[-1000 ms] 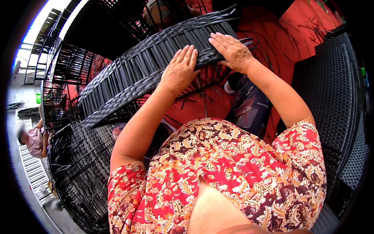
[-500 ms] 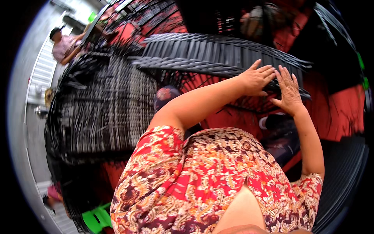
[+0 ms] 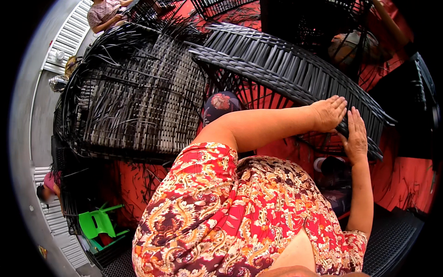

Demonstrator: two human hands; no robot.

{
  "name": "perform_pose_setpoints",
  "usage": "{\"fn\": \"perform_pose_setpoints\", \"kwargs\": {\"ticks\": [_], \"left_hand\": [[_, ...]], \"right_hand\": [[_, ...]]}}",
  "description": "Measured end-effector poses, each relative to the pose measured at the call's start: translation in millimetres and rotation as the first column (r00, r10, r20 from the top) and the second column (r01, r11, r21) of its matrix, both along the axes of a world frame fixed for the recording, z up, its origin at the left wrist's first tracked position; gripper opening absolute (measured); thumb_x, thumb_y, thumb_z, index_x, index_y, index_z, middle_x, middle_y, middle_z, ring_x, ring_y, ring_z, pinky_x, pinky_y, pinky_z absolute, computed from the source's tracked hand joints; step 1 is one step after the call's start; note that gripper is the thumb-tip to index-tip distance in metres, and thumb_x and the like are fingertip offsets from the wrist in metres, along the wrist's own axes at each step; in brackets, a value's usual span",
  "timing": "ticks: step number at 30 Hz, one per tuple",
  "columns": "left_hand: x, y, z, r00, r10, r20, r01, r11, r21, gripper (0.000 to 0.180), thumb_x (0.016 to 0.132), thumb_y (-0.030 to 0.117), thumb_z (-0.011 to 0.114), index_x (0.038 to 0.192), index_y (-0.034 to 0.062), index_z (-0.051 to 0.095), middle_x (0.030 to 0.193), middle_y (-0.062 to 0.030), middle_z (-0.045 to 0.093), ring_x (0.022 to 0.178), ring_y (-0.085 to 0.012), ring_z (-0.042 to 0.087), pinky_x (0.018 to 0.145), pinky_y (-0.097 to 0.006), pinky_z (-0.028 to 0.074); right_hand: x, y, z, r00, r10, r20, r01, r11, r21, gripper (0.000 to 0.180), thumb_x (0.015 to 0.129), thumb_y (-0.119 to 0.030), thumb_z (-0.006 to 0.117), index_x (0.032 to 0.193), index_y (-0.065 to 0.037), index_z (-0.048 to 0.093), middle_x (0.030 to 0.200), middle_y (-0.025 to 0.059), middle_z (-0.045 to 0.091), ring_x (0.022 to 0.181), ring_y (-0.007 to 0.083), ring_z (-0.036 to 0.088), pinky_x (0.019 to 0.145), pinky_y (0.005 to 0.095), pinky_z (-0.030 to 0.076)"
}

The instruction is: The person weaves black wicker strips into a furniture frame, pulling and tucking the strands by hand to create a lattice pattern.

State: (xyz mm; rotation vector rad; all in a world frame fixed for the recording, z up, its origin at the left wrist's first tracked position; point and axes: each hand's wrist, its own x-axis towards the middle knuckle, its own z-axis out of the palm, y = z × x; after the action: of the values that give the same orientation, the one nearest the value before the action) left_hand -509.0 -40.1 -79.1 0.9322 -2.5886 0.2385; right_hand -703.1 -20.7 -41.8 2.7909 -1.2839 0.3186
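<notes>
A long grey wicker panel (image 3: 277, 60) slants across in front of me, its upright strands running between two braided edges. My left hand (image 3: 329, 113) lies at the near braided edge toward the panel's right end, fingers stretched out flat. Just right of it, my right hand (image 3: 356, 138) points away from me with straight fingers, by the same edge. The fingertips of both hands come close together; whether they touch is hard to tell. Neither hand holds anything that I can see. Below the panel, a frame of thin black strands (image 3: 258, 90) shows partly.
At left stands a large woven piece (image 3: 138, 97) in mottled grey and brown, with loose strand ends along its far rim. Strand scraps litter the red floor (image 3: 406, 180). A green plastic chair (image 3: 97, 224) stands at lower left. Another person (image 3: 104, 16) sits at the far left.
My view has turned, so the panel now slants more steeply down to the right. The right hand's spread fingers have drawn together. Both hands remain at the panel's right part.
</notes>
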Motion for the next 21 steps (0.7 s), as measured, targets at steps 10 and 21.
{"fn": "perform_pose_setpoints", "kwargs": {"ticks": [10, 21], "left_hand": [[4.9, 2.3, 7.0, 1.0, -0.015, -0.023, 0.016, 0.998, 0.059, 0.077, 0.076, 0.051, 0.058, 0.127, -0.0056, 0.044, 0.137, -0.023, 0.037, 0.132, -0.0333, 0.03, 0.108, -0.05, 0.018], [166.4, 15.8, 39.4, 0.91, 0.41, 0.059, -0.411, 0.877, 0.248, 0.093, 0.064, 0.061, 0.066, 0.138, 0.013, 0.035, 0.145, -0.0216, 0.024, 0.135, -0.0404, 0.016, 0.102, -0.063, 0.015]], "right_hand": [[2.9, 3.5, 1.1, 0.999, -0.031, -0.017, 0.031, 0.999, -0.017, 0.084, 0.066, -0.018, 0.074, 0.138, -0.006, 0.03, 0.143, 0.0135, 0.031, 0.133, 0.0287, 0.028, 0.11, 0.042, 0.02], [122.9, -23.5, 32.3, 0.964, 0.251, -0.085, -0.245, 0.967, 0.072, 0.094, 0.067, -0.037, 0.072, 0.141, -0.007, 0.023, 0.149, 0.0097, 0.019, 0.138, 0.0256, 0.014, 0.112, 0.0425, 0.009]]}}
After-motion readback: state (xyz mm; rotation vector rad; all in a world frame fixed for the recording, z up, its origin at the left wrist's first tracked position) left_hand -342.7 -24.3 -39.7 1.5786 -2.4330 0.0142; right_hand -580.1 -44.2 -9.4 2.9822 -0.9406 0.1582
